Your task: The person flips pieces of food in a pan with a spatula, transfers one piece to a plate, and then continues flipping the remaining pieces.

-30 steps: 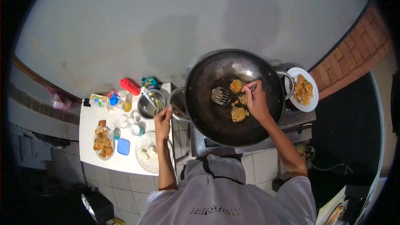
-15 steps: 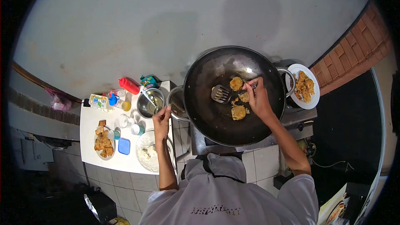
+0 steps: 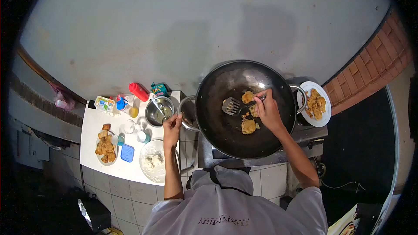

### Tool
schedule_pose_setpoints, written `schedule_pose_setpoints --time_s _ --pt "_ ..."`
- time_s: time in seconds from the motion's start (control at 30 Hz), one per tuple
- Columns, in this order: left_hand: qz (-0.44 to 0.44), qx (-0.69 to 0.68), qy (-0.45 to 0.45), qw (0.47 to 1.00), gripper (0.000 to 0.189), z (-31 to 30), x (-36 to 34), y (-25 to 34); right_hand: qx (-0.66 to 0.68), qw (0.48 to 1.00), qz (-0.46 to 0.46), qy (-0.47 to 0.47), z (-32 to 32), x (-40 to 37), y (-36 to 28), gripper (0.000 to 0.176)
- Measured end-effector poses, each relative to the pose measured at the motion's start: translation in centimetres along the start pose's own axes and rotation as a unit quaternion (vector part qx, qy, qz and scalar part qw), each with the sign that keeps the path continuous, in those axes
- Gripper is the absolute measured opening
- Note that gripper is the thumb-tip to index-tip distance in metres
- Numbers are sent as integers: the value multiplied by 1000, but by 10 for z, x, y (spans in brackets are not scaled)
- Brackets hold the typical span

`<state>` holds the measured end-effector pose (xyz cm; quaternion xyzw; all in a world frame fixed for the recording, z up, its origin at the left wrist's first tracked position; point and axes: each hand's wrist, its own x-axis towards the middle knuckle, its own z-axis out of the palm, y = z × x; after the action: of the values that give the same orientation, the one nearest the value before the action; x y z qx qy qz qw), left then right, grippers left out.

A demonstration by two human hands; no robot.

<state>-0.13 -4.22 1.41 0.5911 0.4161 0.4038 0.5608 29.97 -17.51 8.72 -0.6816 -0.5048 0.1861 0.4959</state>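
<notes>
My right hand (image 3: 269, 112) is closed around the handle of a slotted spatula (image 3: 231, 106), whose head rests inside a large dark wok (image 3: 235, 143). Beside the spatula lie golden-brown patties: one upper patty (image 3: 247, 97), one partly covered by my hand, and a lower patty (image 3: 248, 126). Small fried crumbs surround them. My left hand (image 3: 172, 127) has its fingers closed at the outer edge of the wok's left loop handle (image 3: 186, 124). Just beyond those fingers stands a metal bowl (image 3: 148, 114) with a long-handled utensil (image 3: 156, 104) in it.
Right of the wok sits a white plate (image 3: 322, 121) of fried pieces. On the white table (image 3: 91, 126) are a red bottle (image 3: 138, 92), a blue lid (image 3: 127, 153), cups, a plate of fried food (image 3: 106, 149) and a plate with white food (image 3: 152, 162). A wall rises behind.
The camera view has tilted slightly, so the wok and table appear lower. Both hands keep their grips, and the spatula stays beside the patties with little visible movement.
</notes>
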Motion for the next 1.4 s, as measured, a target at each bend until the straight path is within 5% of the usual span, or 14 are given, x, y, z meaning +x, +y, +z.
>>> schedule_pose_setpoints --time_s 0.23,1.3,1.4 --pt "-20 -6 -17 1000 29 -2 1 -2 0 997 -37 69 -17 8 -11 13" --pt "-16 5 -1 1000 34 0 -1 3 -37 999 -17 1 -5 -8 2 13" --pt "-27 -8 -7 1000 33 2 -3 8 12 998 47 -45 -8 -9 -13 12"
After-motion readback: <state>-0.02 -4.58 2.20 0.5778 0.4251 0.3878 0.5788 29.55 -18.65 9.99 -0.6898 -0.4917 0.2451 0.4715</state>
